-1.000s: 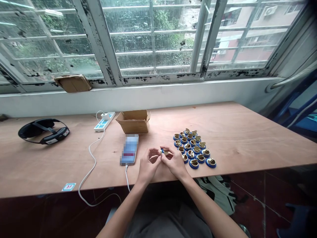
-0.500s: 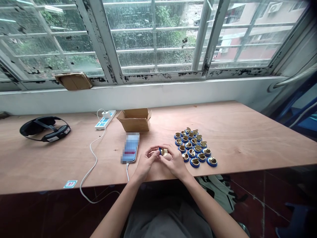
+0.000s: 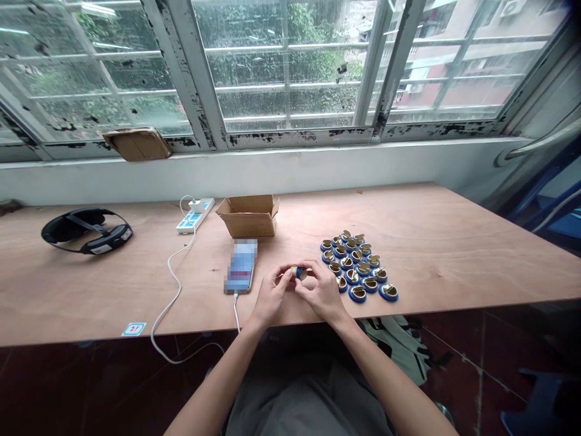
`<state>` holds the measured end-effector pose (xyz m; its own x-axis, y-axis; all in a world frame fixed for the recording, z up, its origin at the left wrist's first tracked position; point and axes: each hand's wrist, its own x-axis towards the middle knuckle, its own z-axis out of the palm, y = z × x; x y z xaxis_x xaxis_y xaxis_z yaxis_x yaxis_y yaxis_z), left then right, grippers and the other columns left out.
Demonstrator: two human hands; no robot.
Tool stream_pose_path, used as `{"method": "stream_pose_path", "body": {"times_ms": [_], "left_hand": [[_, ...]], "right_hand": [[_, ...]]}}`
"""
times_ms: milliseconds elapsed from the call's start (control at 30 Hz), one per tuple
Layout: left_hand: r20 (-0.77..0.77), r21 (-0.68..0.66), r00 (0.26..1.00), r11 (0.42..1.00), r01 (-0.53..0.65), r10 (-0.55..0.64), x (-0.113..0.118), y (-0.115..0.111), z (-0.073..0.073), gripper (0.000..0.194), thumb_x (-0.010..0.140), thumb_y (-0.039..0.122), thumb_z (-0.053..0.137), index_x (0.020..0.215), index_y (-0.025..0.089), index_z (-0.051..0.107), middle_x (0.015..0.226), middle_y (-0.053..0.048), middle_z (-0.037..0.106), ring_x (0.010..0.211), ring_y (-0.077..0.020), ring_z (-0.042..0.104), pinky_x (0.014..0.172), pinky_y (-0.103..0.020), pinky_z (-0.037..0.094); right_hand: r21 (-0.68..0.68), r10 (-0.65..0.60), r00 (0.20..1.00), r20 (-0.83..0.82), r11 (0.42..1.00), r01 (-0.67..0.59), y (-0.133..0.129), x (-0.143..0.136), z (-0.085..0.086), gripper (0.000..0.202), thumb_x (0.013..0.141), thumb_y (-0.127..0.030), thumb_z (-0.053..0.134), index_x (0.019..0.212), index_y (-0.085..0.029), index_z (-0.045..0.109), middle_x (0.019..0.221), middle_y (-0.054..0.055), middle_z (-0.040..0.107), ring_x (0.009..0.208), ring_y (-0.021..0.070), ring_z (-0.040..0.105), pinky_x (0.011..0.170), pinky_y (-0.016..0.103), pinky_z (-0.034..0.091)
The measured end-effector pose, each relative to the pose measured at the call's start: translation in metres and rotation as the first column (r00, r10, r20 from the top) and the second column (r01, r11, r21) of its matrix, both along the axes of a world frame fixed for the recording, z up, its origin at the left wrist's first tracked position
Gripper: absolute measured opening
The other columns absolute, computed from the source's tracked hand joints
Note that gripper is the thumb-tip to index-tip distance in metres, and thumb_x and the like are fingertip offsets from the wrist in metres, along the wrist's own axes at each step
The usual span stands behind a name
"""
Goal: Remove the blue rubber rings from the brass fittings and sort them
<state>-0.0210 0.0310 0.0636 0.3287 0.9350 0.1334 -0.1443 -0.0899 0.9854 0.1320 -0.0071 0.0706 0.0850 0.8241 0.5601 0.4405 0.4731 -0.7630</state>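
Between my fingertips, near the table's front edge, is a small round blue-and-gold piece (image 3: 299, 273), its blue rim and gold metal showing. My left hand (image 3: 271, 295) pinches it from the left, thumb in front. From the right, my right hand (image 3: 321, 292) has its fingers curled around it and also touches it. Parts of the piece are covered by my fingers. Just right of my right hand, several like pieces (image 3: 357, 293) lie in close rows, each a blue ring with a gold cup and a raised gold flap.
An open cardboard box (image 3: 249, 224) stands behind a phone (image 3: 240, 266) on its charging cable. Farther left are a power strip (image 3: 195, 216) and a black headset (image 3: 88, 233). A numbered sticker (image 3: 134, 329) marks the wooden table's (image 3: 454, 254) front edge. Windows rise behind.
The piece between my fingers has turned, so its blue rim now shows nearer the middle. My hands stay in about the same place; the view has shifted slightly.
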Motion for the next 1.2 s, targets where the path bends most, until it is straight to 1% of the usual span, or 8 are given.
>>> {"method": "stream_pose_path", "body": {"times_ms": [233,333,467,633,800,933,1033,1200], "left_hand": [[-0.036,0.012,0.999,1.0,-0.011,0.011,-0.002,0.0,-0.004,0.041,0.094,0.043,0.064,0.127,0.019,0.068,0.127,-0.011,0.071,0.111,-0.0244,0.07,0.093,-0.034,0.059],[-0.007,0.009,1.0,1.0,-0.009,0.009,-0.004,-0.001,-0.003,0.036,0.094,0.043,0.064,0.12,0.019,0.068,0.12,-0.01,0.073,0.107,-0.0233,0.072,0.094,-0.034,0.057],[-0.007,0.005,0.998,0.998,-0.067,0.067,-0.004,-0.001,-0.001,0.035,0.089,0.04,0.073,0.115,0.02,0.061,0.106,-0.006,0.075,0.099,-0.0201,0.073,0.092,-0.032,0.055],[0.012,0.032,0.985,0.985,-0.172,0.172,-0.002,0.001,-0.009,0.036,0.084,0.038,0.079,0.104,0.021,0.055,0.117,-0.009,0.07,0.105,-0.0212,0.071,0.093,-0.034,0.056],[-0.051,0.102,0.979,0.976,-0.191,0.197,-0.001,-0.001,-0.012,0.044,0.085,0.036,0.078,0.122,0.023,0.058,0.108,-0.007,0.071,0.1,-0.0215,0.072,0.089,-0.035,0.057],[-0.237,0.206,0.952,0.967,-0.148,0.196,0.0,-0.007,-0.009,0.025,0.087,0.037,0.075,0.106,0.022,0.07,0.103,-0.007,0.075,0.092,-0.0219,0.072,0.085,-0.034,0.056],[-0.428,0.323,0.864,0.938,-0.128,0.265,0.002,-0.011,-0.006,0.015,0.086,0.031,0.075,0.099,0.024,0.074,0.094,-0.005,0.076,0.088,-0.0233,0.07,0.082,-0.035,0.053],[-0.56,0.476,0.725,0.872,-0.115,0.401,0.004,-0.005,0.0,0.018,0.086,0.017,0.069,0.103,0.024,0.072,0.093,-0.005,0.074,0.093,-0.0267,0.067,0.083,-0.038,0.05]], "right_hand": [[0.017,-0.001,1.0,0.01,1.0,0.0,-0.001,-0.002,0.003,0.035,0.083,-0.011,0.066,0.116,-0.024,0.067,0.113,0.006,0.068,0.107,0.0229,0.065,0.093,0.037,0.057],[0.012,0.0,1.0,-0.005,1.0,0.0,0.0,-0.001,0.001,0.034,0.083,-0.012,0.068,0.115,-0.024,0.068,0.113,0.006,0.068,0.105,0.023,0.066,0.091,0.037,0.058],[-0.028,-0.059,0.99,-0.127,0.998,0.055,0.001,0.001,-0.003,0.03,0.087,-0.019,0.071,0.117,-0.022,0.069,0.11,0.007,0.069,0.097,0.0208,0.069,0.084,0.034,0.062],[-0.037,-0.12,0.975,-0.188,0.993,0.115,-0.002,0.0,-0.004,0.035,0.09,-0.028,0.074,0.124,-0.022,0.066,0.115,0.007,0.072,0.093,0.0206,0.071,0.082,0.034,0.062],[-0.003,-0.186,0.982,0.02,0.982,0.186,-0.005,0.004,0.006,0.028,0.094,-0.031,0.07,0.122,-0.024,0.068,0.111,0.006,0.074,0.089,0.0218,0.069,0.08,0.035,0.057],[0.067,-0.224,0.93,0.291,0.975,0.214,0.008,0.016,0.025,0.021,0.098,-0.033,0.066,0.116,-0.023,0.07,0.106,0.007,0.075,0.096,0.0257,0.066,0.085,0.038,0.051],[0.07,-0.205,0.854,0.478,0.978,0.195,0.033,0.026,0.041,0.02,0.098,-0.032,0.066,0.116,-0.023,0.07,0.108,0.007,0.076,0.1,0.0274,0.063,0.091,0.041,0.046],[-0.11,-0.046,0.694,0.719,0.978,0.178,0.091,0.038,0.052,0.028,0.094,-0.031,0.07,0.121,-0.025,0.068,0.11,0.007,0.077,0.11,0.0293,0.057,0.095,0.042,0.039]]}}
